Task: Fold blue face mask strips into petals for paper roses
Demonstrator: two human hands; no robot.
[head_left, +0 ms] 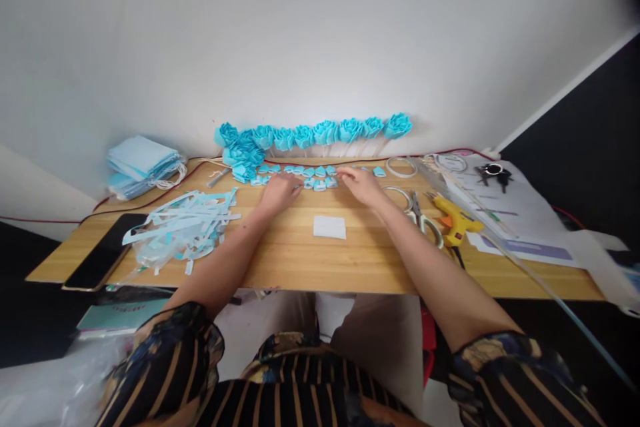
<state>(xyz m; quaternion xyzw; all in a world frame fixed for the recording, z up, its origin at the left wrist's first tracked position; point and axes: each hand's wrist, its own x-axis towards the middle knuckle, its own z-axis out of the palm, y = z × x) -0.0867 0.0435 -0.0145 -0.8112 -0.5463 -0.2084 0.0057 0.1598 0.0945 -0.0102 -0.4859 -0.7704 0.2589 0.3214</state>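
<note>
Small folded blue petals lie in rows toward the back of the wooden table. My left hand rests at the left part of these rows, fingers curled toward the petals; whatever its fingertips hold, if anything, is hidden. At the right end of the rows is my right hand, its fingers bent close together at a petal; a grip on it cannot be made out. A white folded piece lies on the table between my forearms. Behind the petals, blue fabric flowers line the wall, with several heaped at the left.
To the left are blue masks, cut strips and a black phone. Scissors, a yellow glue gun, tape rings, keys and papers lie to the right.
</note>
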